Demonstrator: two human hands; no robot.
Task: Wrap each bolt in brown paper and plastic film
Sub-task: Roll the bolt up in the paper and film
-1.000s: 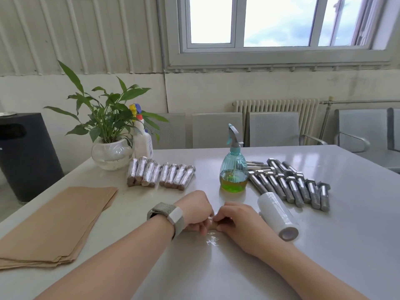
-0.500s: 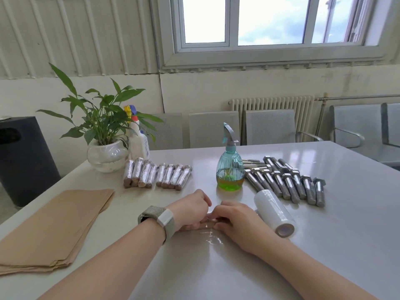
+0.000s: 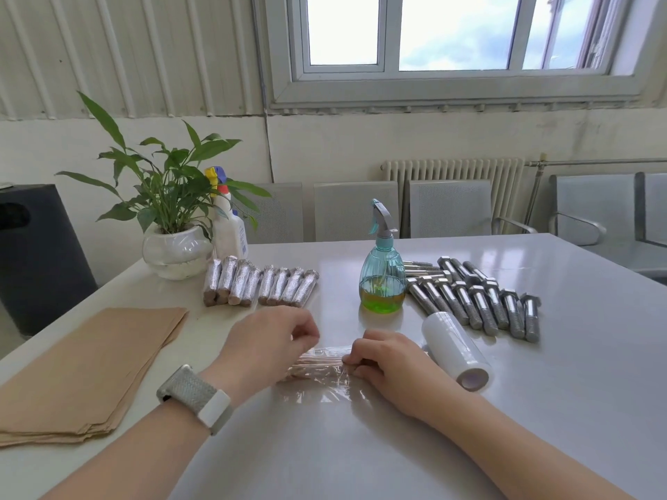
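Paper stack (image 3: 83,369) lies at the left. My left hand (image 3: 263,350) pinches one end of the bolt (image 3: 317,364), wrapped in brown paper, lying on film (image 3: 325,386) near me. My right hand (image 3: 391,366) pinches the other end. Film roll (image 3: 454,350) sits just right, bare bolts (image 3: 480,301) beyond.

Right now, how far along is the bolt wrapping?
Done: a row of wrapped bolts lies by the plant pot. In hand: the left hand and right hand hold a paper-covered bolt on a sheet of plastic film, rolling it up. Left: a pile of bare bolts beyond the film roll, with brown paper sheets stacked ready.
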